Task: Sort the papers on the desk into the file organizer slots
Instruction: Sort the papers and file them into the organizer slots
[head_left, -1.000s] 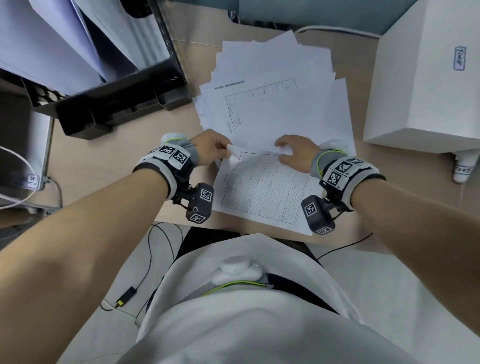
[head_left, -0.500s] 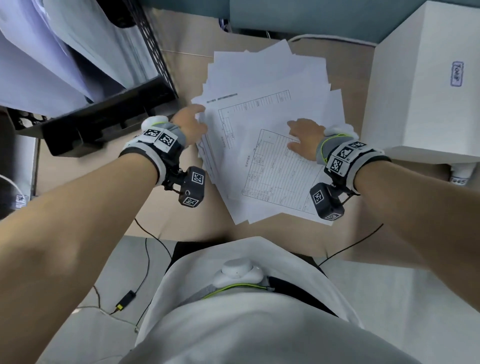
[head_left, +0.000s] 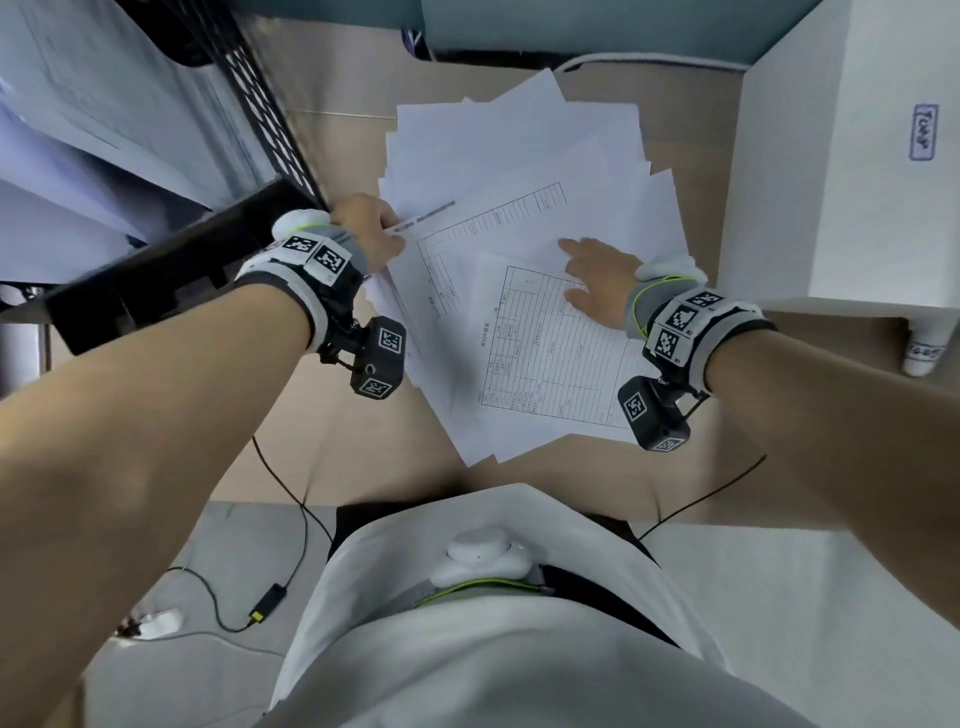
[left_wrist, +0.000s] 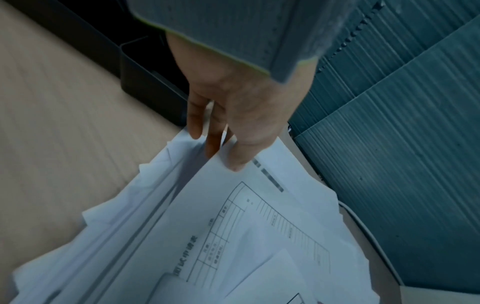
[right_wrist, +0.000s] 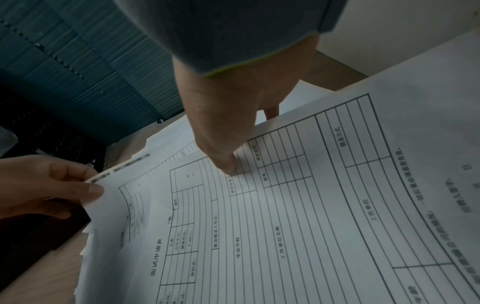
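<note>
White papers (head_left: 519, 156) carry black-ruled grid tables, fanned over a tan woodgrain desk (head_left: 332, 441). Left of the papers sits a black file organizer (head_left: 171, 275); right of them, a white box (head_left: 831, 182) with a blue stamp.

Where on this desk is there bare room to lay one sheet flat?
Bare wood shows between the black file organizer and the fanned papers, under the left hand. A narrower strip lies below the white box. The middle is crowded: papers overlap, and the right hand rests on them.
</note>
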